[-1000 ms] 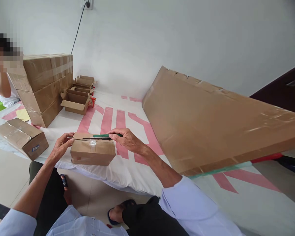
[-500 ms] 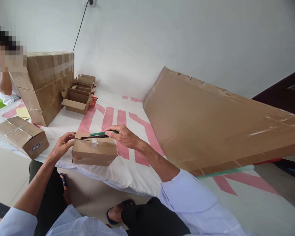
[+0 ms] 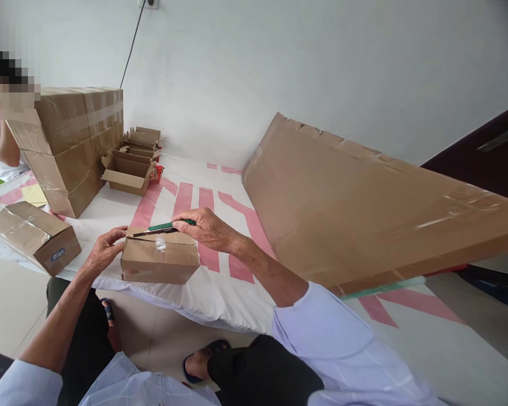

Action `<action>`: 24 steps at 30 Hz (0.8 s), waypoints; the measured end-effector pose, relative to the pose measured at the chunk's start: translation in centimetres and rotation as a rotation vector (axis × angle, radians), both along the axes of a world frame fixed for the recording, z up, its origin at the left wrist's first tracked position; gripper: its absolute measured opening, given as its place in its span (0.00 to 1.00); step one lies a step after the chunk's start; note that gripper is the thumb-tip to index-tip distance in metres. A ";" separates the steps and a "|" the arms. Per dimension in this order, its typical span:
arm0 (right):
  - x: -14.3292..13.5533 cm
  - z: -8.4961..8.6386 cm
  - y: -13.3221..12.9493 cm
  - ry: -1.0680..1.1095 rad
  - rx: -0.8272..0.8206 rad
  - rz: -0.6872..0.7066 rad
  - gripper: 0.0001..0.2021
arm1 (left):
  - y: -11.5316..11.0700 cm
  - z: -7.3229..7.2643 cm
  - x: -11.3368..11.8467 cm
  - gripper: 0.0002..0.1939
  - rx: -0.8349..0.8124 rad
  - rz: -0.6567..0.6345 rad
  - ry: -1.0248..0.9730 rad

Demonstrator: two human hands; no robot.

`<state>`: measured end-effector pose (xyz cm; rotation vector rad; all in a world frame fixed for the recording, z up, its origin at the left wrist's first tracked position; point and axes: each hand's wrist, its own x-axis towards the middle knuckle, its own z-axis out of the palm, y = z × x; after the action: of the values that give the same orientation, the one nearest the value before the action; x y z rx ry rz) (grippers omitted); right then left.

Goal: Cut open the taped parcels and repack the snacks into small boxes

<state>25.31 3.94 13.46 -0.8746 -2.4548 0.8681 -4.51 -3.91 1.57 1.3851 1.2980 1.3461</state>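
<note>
A small closed cardboard box (image 3: 158,269) sits near the front edge of the table, with a strip of clear tape across the seam on its top. My left hand (image 3: 105,252) grips the box's left end, fingers at the far corner and thumb nearer. In my right hand (image 3: 206,228) is a green utility knife (image 3: 163,226), held low over the top. Its blade slants left along the seam, the tip near the left end; whether it touches the cardboard I cannot tell.
Another taped box (image 3: 34,234) lies to the left. Behind it rise stacked cartons (image 3: 70,129), and open boxes (image 3: 129,172) stand beside them. A large cardboard sheet or carton (image 3: 342,208) leans at the right. A co-worker (image 3: 8,141) is at the far left.
My right hand has shifted slightly left with the knife, whose handle end now sits a little higher over the box. The whole view has moved slightly. My left hand stays on the box.
</note>
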 end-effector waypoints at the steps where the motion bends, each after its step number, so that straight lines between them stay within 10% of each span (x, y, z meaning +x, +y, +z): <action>1: -0.1 0.0 -0.1 0.000 0.006 0.004 0.18 | 0.0 -0.1 0.0 0.21 0.003 -0.001 0.002; 24: -0.7 1.3 0.3 -0.146 0.016 0.026 0.16 | 0.7 0.1 -0.6 0.21 -0.025 -0.026 0.042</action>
<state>24.61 4.24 14.77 -0.9330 -2.5988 0.8188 -5.08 -3.17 1.67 1.4150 1.3159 1.2854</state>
